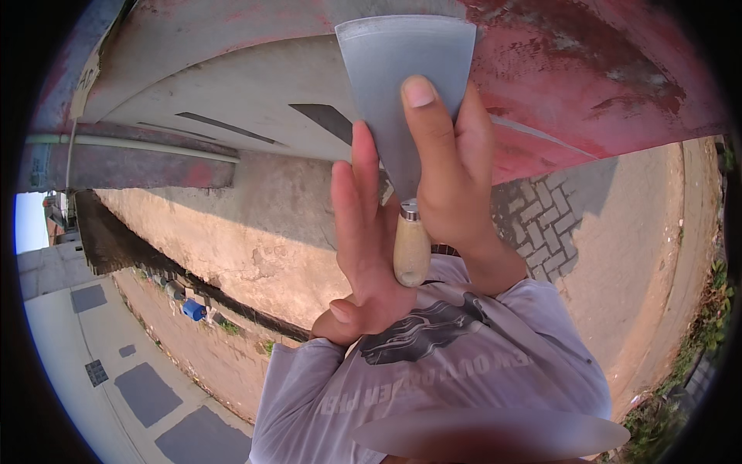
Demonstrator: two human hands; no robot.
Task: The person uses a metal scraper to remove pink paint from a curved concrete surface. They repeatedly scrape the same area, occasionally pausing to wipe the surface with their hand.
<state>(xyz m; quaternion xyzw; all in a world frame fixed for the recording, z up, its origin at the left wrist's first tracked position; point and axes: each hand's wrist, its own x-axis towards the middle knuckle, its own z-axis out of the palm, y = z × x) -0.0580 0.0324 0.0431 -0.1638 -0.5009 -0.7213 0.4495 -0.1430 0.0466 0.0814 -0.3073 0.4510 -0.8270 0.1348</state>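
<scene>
A wide putty knife is held up in front of my chest, its broad steel blade upward and its pale wooden handle downward. My right hand grips the blade from the right side, with the thumb pressed flat on its face and the fingers mostly hidden behind. Beside the handle, my left hand is spread with its fingers stretched upward. The handle's butt lies over the left palm, though whether they touch I cannot tell. The blade's top edge is near a painted surface that is grey on the left and worn red on the right.
The red wall has dark, peeling patches. To the left, a pipe runs along a ledge. Block paving lies to the right, with plants along the far-right edge. A blue container stands at left.
</scene>
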